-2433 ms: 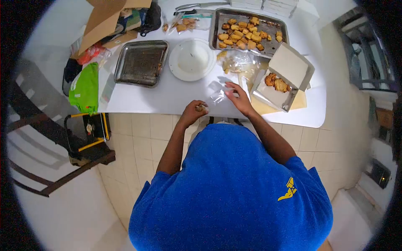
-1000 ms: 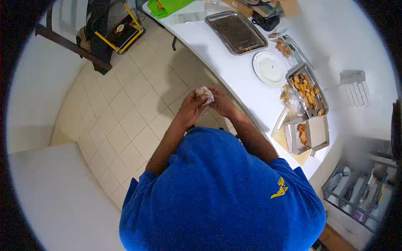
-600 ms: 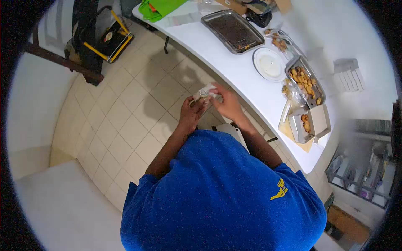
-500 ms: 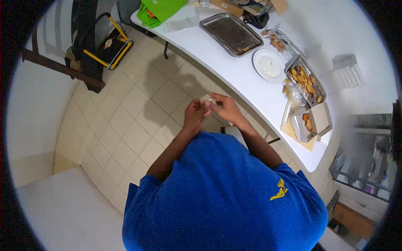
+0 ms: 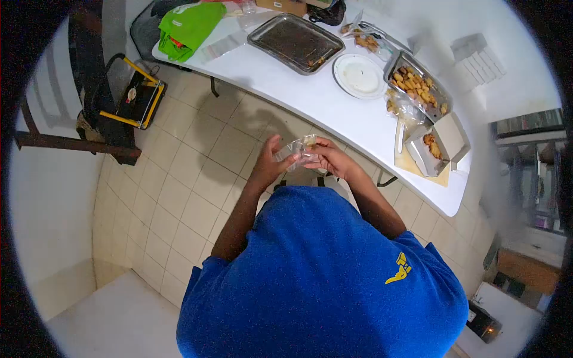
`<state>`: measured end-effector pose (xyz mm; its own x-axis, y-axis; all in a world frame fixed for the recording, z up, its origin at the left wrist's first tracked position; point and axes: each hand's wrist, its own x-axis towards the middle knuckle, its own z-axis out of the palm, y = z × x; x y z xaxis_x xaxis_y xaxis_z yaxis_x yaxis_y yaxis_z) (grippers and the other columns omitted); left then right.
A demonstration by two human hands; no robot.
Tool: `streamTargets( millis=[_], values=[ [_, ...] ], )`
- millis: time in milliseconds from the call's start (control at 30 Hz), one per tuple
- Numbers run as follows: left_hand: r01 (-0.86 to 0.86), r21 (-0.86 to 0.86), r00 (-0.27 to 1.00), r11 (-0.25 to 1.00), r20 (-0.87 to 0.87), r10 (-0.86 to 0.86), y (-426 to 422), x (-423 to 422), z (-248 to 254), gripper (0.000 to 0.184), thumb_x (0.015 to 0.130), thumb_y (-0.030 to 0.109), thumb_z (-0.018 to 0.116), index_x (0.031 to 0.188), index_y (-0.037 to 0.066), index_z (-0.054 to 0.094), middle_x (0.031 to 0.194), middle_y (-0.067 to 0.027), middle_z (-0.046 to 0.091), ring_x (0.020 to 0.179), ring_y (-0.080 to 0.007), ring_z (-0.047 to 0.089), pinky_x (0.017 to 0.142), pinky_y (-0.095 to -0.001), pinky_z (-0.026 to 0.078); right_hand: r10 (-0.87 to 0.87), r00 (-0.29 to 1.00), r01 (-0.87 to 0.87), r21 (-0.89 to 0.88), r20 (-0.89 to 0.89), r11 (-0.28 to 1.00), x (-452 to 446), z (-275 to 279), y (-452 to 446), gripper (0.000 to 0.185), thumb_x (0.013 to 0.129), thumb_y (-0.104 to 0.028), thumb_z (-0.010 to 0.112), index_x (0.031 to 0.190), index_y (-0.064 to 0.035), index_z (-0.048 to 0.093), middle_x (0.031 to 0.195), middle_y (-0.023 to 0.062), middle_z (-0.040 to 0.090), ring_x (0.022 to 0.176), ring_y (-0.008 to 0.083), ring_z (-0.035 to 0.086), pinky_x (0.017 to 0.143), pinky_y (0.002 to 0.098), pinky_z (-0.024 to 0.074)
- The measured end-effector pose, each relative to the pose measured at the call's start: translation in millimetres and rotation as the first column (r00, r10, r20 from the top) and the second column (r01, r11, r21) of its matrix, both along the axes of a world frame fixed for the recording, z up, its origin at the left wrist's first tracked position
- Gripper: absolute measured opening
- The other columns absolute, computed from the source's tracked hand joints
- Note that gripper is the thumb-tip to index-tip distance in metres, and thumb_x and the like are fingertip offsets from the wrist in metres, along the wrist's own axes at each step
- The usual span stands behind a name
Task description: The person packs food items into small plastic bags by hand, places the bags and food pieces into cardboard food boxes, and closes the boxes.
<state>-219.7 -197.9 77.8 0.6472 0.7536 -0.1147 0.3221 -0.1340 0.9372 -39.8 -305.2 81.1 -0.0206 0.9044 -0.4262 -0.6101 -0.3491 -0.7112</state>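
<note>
A small clear plastic bag [image 5: 302,143] is stretched between my two hands, in front of my chest and over the floor. My left hand [image 5: 270,164] grips its left side, the thumb lying against the plastic and the fingers raised behind. On the other side, my right hand [image 5: 335,160] pinches the bag with bent fingers. A small yellowish patch shows near the bag's top; I cannot make out whether it is food inside. The table's near edge runs just beyond both hands.
On the white table [image 5: 280,98] are a dark-bottomed metal tray [image 5: 295,45], a white plate [image 5: 359,76], a tray of fried pieces [image 5: 418,86], an open cardboard box [image 5: 452,140] with browned food and a green bag [image 5: 190,27]. A yellow-framed trolley [image 5: 134,98] stands left.
The plastic, bunched up between my fingers before, is now spread out and plainly visible. My hands have moved apart, and the view has shifted, so the table appears further left.
</note>
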Motion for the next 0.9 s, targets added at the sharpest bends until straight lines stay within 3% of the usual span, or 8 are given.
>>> streamTargets(
  millis=[33, 100, 233, 300, 567, 667, 767, 900],
  values=[
    [0.047, -0.232, 0.998, 0.972, 0.042, -0.038, 0.7, -3.1, -6.2, 0.049, 0.081, 0.031, 0.067, 0.118, 0.004, 0.048, 0.104, -0.0092, 0.056, 0.094, -0.0176, 0.056, 0.08, -0.0356, 0.048, -0.01, 0.999, 0.01, 0.008, -0.034, 1.0, -0.7, 2.4, 0.4, 0.035, 0.088, -0.024, 0.059, 0.116, -0.0067, 0.049, 0.11, 0.0081, 0.058, 0.095, 0.02, 0.062, 0.081, 0.033, 0.0531],
    [0.16, -0.635, 0.985, 0.756, 0.146, -0.086, 0.1, -7.3, 10.2, 0.044, 0.083, 0.032, 0.065, 0.115, 0.005, 0.049, 0.102, -0.0065, 0.056, 0.09, -0.0149, 0.056, 0.077, -0.0325, 0.05, -0.026, 0.997, 0.025, -0.006, -0.072, 1.0, 3.0, 4.1, 3.4, 0.036, 0.088, -0.027, 0.059, 0.116, -0.008, 0.049, 0.11, 0.0078, 0.059, 0.095, 0.0202, 0.062, 0.079, 0.0326, 0.0535],
    [0.062, -0.67, 0.986, 0.74, 0.154, 0.057, -4.9, -14.6, 7.8, 0.031, 0.086, 0.028, 0.062, 0.106, 0.006, 0.053, 0.097, -0.0035, 0.057, 0.085, -0.0126, 0.057, 0.074, -0.0286, 0.051, 0.036, 0.997, -0.038, -0.026, -0.062, 0.999, 0.8, 12.3, 9.0, 0.036, 0.088, -0.03, 0.06, 0.116, -0.0101, 0.049, 0.109, 0.0066, 0.058, 0.091, 0.0191, 0.063, 0.077, 0.031, 0.0542],
    [-0.013, -0.722, 0.981, 0.692, 0.124, 0.148, -3.0, -15.0, 23.2, 0.024, 0.087, 0.024, 0.062, 0.101, 0.006, 0.054, 0.093, -0.003, 0.057, 0.083, -0.0127, 0.057, 0.075, -0.0294, 0.052, 0.032, 0.996, -0.03, -0.022, 0.083, 0.999, -3.5, 6.6, 14.2, 0.034, 0.088, -0.031, 0.06, 0.113, -0.0091, 0.053, 0.104, 0.0044, 0.06, 0.087, 0.0153, 0.062, 0.074, 0.0297, 0.0544],
    [-0.165, -0.361, 0.971, 0.918, 0.106, 0.216, 13.1, -19.8, 9.8, 0.02, 0.085, 0.019, 0.063, 0.097, 0.006, 0.055, 0.084, -0.0018, 0.057, 0.074, -0.0111, 0.054, 0.063, -0.0254, 0.046, 0.017, 0.877, -0.012, -0.013, 0.48, 1.0, -21.5, 8.6, 32.3, 0.028, 0.083, -0.016, 0.065, 0.109, -0.0069, 0.058, 0.1, 0.0051, 0.058, 0.086, 0.0144, 0.06, 0.069, 0.0284, 0.0527],
    [-0.137, -0.327, 0.958, 0.935, 0.197, 0.209, 5.0, -12.3, 23.2, 0.019, 0.085, 0.017, 0.063, 0.097, 0.006, 0.054, 0.083, -0.0012, 0.056, 0.074, -0.0103, 0.052, 0.063, -0.024, 0.044, -0.325, 0.26, 0.021, 0.331, 0.909, 0.943, -35.2, 16.7, 36.9, 0.037, 0.076, -0.008, 0.068, 0.112, -0.0055, 0.056, 0.096, 0.0109, 0.056, 0.083, 0.0233, 0.059, 0.067, 0.0326, 0.0497],
    [-0.127, -0.308, 0.927, 0.943, 0.302, 0.223, 3.5, -2.4, 18.1, 0.017, 0.086, 0.017, 0.062, 0.096, 0.007, 0.053, 0.082, -0.0004, 0.054, 0.074, -0.0096, 0.05, 0.064, -0.0229, 0.043, -0.483, 0.14, -0.018, 0.49, 0.864, 0.872, -41.0, 27.1, 44.4, 0.038, 0.072, -0.004, 0.069, 0.109, -0.0055, 0.058, 0.086, 0.0099, 0.052, 0.074, 0.0219, 0.055, 0.066, 0.03, 0.0476],
    [-0.132, -0.464, 0.89, 0.876, 0.334, 0.311, 5.7, 2.0, 12.3, 0.013, 0.088, 0.016, 0.058, 0.096, 0.009, 0.052, 0.083, 0.0005, 0.053, 0.073, -0.009, 0.048, 0.063, -0.0223, 0.042, -0.526, 0.158, -0.198, 0.549, 0.836, 0.812, -39.8, 20.1, 44.2, 0.042, 0.072, -0.003, 0.064, 0.113, -0.0077, 0.055, 0.097, 0.015, 0.055, 0.086, 0.0352, 0.055, 0.076, 0.0375, 0.0457]
  ],
)
